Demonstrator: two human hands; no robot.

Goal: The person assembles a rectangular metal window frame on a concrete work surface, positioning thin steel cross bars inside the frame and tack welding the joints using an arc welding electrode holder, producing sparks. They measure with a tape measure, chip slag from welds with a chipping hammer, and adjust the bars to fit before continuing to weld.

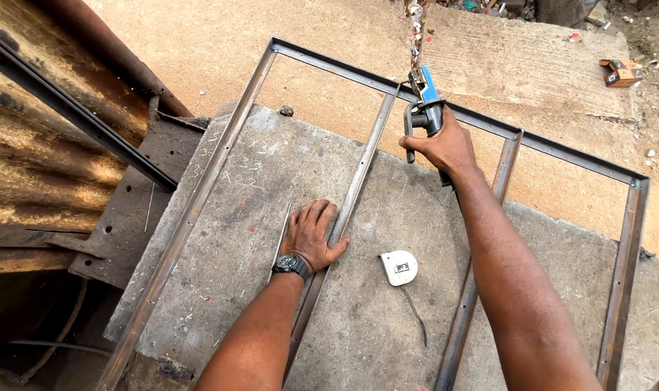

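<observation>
A rectangular frame of rusty steel angle bars (199,195) lies on a grey metal work table (387,333). Two inner bars cross it lengthwise. My left hand (313,234), with a black wristwatch, presses flat on the table beside the left inner bar (364,163), thumb touching it. My right hand (445,145) grips the black handle of a welding electrode holder (423,101) with a blue top. Its jaws sit at the joint where that inner bar meets the frame's far bar.
A white tape measure (399,267) with its strap trailing lies on the table between my arms. Rusty corrugated sheet (32,159) and a dark steel bar (76,112) stand at the left. Sandy concrete ground lies beyond, with a small box (622,72) at the far right.
</observation>
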